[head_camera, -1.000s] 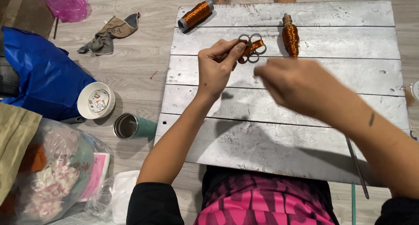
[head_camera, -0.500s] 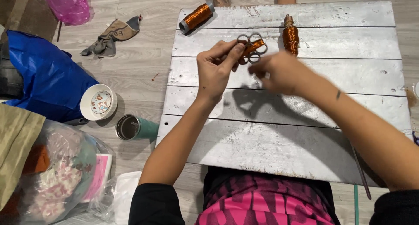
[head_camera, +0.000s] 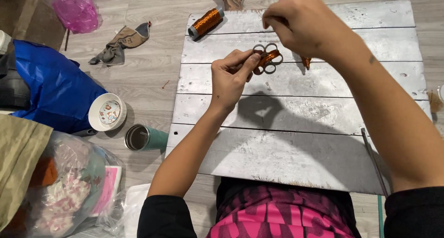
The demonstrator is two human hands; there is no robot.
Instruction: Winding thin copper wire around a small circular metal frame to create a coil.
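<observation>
The left hand (head_camera: 230, 79) pinches a little wire flower (head_camera: 265, 59) of grey loops, wound with orange thread in the middle. The right hand (head_camera: 300, 23) is closed just above it, fingertips pressed together; what they hold is too small to see. Under both hands lies a silver board (head_camera: 296, 141). An orange spool (head_camera: 206, 22) lies beyond the left hand. A green cup (head_camera: 144, 137) lies far out to that hand's left.

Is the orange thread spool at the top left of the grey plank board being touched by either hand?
No: the orange thread spool lies alone on the grey plank board, apart from the left hand and right hand.
</observation>
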